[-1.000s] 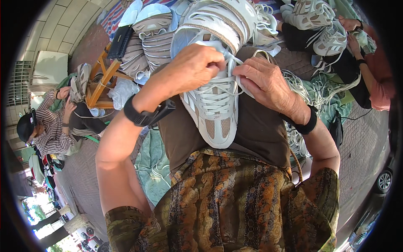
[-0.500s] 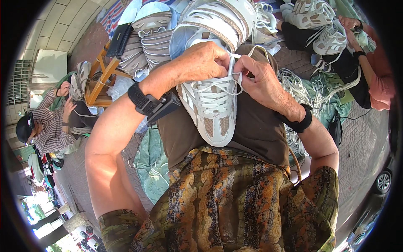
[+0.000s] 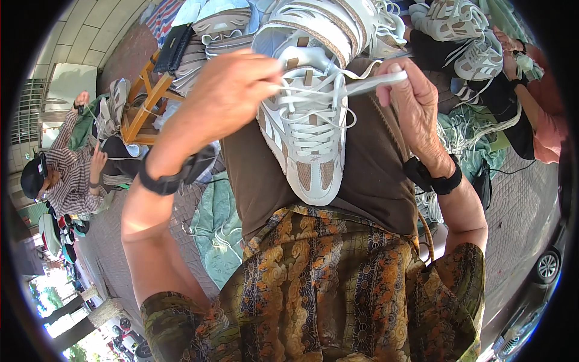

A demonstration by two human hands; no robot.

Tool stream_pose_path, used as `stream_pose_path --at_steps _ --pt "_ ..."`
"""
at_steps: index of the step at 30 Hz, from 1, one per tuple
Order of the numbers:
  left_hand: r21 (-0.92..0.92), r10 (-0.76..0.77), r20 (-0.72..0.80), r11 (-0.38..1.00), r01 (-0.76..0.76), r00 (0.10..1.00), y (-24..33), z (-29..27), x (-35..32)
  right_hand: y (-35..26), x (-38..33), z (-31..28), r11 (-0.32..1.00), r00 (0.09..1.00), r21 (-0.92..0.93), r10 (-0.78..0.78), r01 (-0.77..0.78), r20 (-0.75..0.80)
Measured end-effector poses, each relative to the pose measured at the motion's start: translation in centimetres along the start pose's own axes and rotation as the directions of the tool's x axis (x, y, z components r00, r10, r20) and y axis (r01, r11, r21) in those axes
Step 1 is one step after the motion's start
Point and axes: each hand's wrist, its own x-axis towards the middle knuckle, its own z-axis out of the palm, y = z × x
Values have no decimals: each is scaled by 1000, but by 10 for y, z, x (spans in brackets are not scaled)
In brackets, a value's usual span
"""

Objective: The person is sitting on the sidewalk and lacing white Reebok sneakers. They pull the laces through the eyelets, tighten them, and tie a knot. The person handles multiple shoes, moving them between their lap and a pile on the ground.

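Observation:
A white and beige sneaker (image 3: 313, 172) lies on my lap, its toe toward me. White lacing crosses its tongue in several rows. My right hand (image 3: 416, 99), right of the shoe's upper part, pinches a white shoelace (image 3: 377, 82) between thumb and fingers; the lace runs taut to the upper eyelets. My left hand (image 3: 232, 90) is closed on the left side, blurred by motion, with a lace stretching from its fingertips over the tongue. More white and beige shoe pieces (image 3: 329, 24) are heaped just beyond the sneaker.
A wooden stool (image 3: 142, 111) with a dark box (image 3: 174, 48) stands at left, beside stacked shoe uppers. Loose white laces (image 3: 464, 136) lie on green cloth at right. One person (image 3: 66, 181) sits at far left; another, in a pink sleeve (image 3: 546, 130), holds shoes at right.
My hands have moved apart from over the tongue, the left one leftward and the right one rightward, drawing the laces out straight. The person at far left has raised a hand.

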Motion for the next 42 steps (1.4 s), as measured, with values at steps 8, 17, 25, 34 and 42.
stream_pose_path --at_steps 8,17,25,34,42 --pt "-331 -464 85 822 464 882 -15 -24 -95 28 1 19 990 989 -143 15 6 149" --pt "-876 -504 -78 446 182 860 -20 -64 -115 18 3 22 871 947 -425 -120 245 299" --pt "-999 -463 -46 23 -40 885 -60 -55 -141 21 2 23 850 929 -430 -164 304 333" --pt "-699 -646 -35 561 443 762 -45 -8 -112 17 1 15 888 912 -375 -105 265 397" --pt "-382 -384 -202 878 288 901 10 38 -99 6 -21 -4 953 940 -297 45 61 339"
